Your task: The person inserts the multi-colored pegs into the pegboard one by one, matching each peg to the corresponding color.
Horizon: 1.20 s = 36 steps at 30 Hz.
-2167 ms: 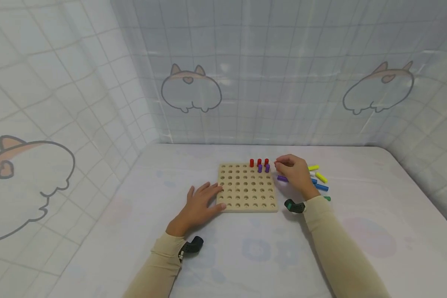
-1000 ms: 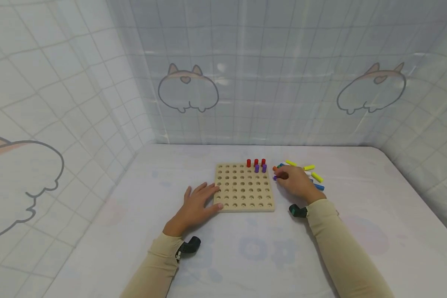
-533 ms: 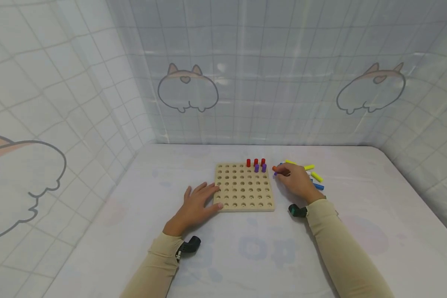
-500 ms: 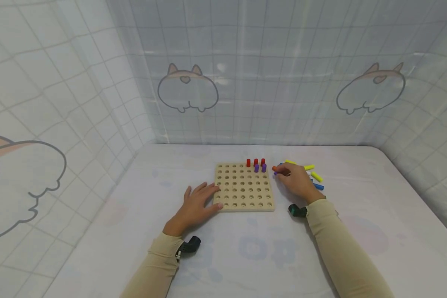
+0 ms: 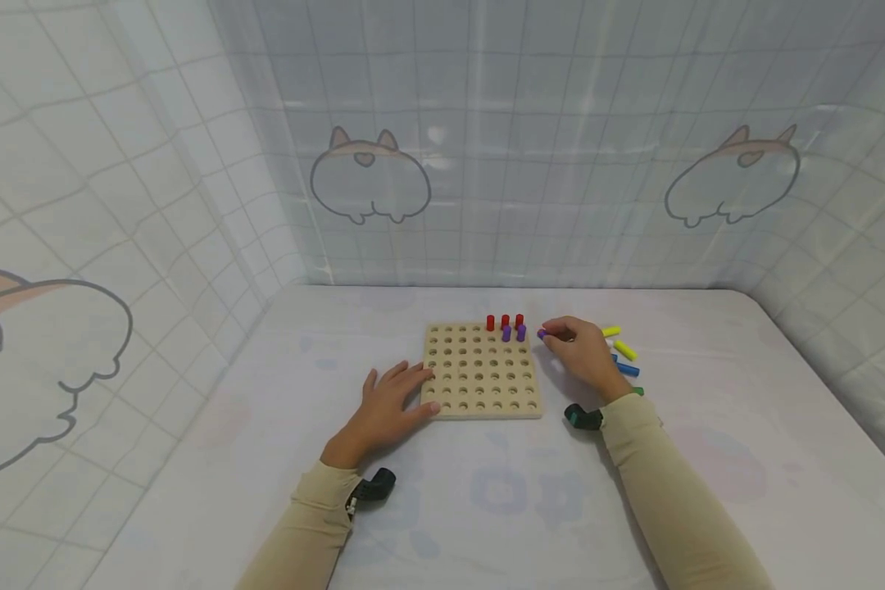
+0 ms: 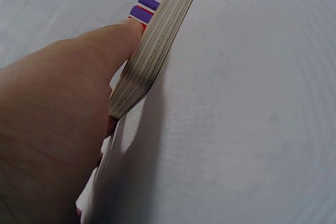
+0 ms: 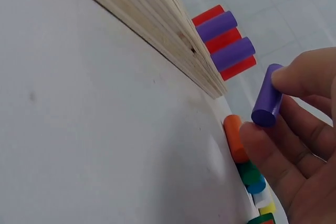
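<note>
Touching the left edge of a drilled, layered-wood board (image 5: 488, 398), the left hand (image 5: 387, 410) lies fingers spread; red pegs (image 5: 505, 322) and purple pegs (image 5: 520, 333) stand rightward; beyond, the right hand (image 5: 583, 348), partly hiding loose pegs (image 5: 624, 351), pinches a smooth purple cylinder (image 7: 266, 96).

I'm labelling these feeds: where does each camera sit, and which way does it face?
Head: worn on the head, looking forward and down at the pegboard; left hand, right hand and sleeves show.
Left wrist: on the left wrist, looking along that hand to the pegboard's edge; the left hand shows large, part of the right at the top.
Right wrist: on the right wrist, looking at the right hand pinching a purple peg; its fingers show.
Shared: both wrist views show that peg and the pegboard's edge.
</note>
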{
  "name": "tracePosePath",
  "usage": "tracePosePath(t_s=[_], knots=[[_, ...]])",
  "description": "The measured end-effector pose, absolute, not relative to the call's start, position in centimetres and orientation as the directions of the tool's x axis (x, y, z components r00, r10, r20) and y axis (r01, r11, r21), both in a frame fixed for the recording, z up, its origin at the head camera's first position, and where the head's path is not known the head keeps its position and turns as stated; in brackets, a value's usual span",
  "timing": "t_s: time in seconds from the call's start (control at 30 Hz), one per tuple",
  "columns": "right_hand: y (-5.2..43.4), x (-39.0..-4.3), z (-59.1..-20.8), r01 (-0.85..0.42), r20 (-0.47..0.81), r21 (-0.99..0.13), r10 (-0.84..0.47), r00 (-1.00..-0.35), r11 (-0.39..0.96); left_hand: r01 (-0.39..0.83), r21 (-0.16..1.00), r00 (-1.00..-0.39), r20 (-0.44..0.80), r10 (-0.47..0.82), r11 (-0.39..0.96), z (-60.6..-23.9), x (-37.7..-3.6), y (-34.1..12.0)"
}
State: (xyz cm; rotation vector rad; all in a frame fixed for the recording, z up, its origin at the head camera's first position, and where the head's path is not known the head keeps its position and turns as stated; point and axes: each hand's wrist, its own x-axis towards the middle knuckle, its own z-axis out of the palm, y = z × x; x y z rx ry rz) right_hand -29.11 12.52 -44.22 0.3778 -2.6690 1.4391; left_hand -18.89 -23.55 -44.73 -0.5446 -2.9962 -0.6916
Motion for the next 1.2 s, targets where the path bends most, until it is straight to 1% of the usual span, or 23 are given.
tracePosePath(t_s=[0.27, 0.43, 0.77, 0.97, 1.2], knots=[[11.5, -29.0, -43.9, -0.16, 0.112, -0.888, -0.134, -0.985, 0.43, 0.335, 0.416, -0.94, 0.089, 0.329, 0.845, -44.7, -18.7, -23.9], [10.6, -29.0, -43.6, -0.13, 0.095, -0.93, -0.117, -0.989, 0.343, 0.338, 0.418, -0.939, 0.098, 0.328, 0.843, -44.7, -18.5, -24.2], [9.1, -29.0, -42.9, -0.139, 0.114, -0.95, -0.105, -0.988, 0.279, 0.337, 0.427, -0.94, 0.098, 0.328, 0.839, -45.0, -18.5, -24.4], [8.6, -29.1, -42.8, -0.188, 0.166, -0.948, -0.106, -0.98, 0.258, 0.343, 0.428, -0.937, 0.1, 0.334, 0.836, -45.0, -18.5, -24.3], [8.0, -29.1, -42.6, -0.22, 0.207, -0.957, -0.089, -0.974, 0.19, 0.348, 0.424, -0.936, 0.102, 0.338, 0.836, -45.1, -18.6, -24.2]])
